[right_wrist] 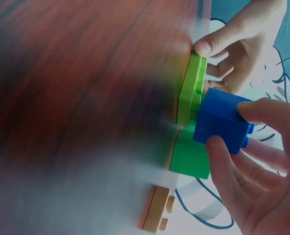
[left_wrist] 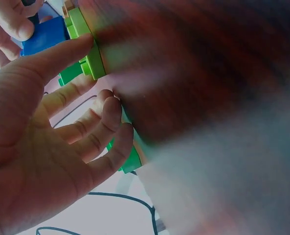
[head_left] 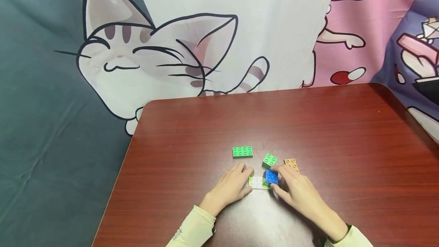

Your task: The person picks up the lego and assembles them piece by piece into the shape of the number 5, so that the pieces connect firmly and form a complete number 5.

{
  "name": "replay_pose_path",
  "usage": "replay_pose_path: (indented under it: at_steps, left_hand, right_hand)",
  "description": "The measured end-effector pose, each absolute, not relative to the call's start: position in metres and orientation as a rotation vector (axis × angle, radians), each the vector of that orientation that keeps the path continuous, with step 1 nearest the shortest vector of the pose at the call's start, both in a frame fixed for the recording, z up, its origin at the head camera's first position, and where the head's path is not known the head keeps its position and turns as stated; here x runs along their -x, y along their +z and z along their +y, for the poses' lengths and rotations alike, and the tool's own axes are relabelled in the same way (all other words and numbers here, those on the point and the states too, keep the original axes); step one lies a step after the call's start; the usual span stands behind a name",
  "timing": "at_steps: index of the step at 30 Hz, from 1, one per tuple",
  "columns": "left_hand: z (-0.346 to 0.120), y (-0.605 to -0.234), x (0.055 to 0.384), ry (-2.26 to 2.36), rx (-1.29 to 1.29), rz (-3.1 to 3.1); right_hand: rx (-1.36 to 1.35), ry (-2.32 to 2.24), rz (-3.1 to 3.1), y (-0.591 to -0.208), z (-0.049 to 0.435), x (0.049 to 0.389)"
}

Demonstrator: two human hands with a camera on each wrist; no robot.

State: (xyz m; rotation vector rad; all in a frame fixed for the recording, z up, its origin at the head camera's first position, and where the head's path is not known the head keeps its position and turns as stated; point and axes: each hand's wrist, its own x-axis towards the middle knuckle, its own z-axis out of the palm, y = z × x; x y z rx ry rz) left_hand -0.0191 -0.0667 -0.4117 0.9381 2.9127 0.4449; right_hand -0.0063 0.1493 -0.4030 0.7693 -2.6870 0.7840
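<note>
A flat lime green building brick (head_left: 256, 182) lies on the table. My left hand (head_left: 231, 182) holds its left end between thumb and forefinger, the other fingers lightly bent, as the left wrist view shows. My right hand (head_left: 302, 193) pinches a taller blue brick (right_wrist: 220, 117) between thumb and forefinger. That blue brick is over the right end of the lime one, at its studs; whether it is pressed on, I cannot tell. Just behind it sits a square green brick (head_left: 269, 160). Partly hidden by my right hand is a tan brick (right_wrist: 157, 208).
A longer green brick (head_left: 242, 152) lies farther back, beyond my left hand. The brown wooden table (head_left: 188, 132) reaches to a cartoon cat curtain (head_left: 137, 60) at its far edge.
</note>
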Motion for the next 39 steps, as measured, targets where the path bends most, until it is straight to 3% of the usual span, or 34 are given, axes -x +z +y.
replay_pose_path:
  at_steps: [39]
  left_hand:
    - [-0.07, -0.41, 0.023, 0.49, -0.93, 2.86]
  right_hand:
    - [-0.953, 0.851, -2.735, -0.396, 0.137, 0.018]
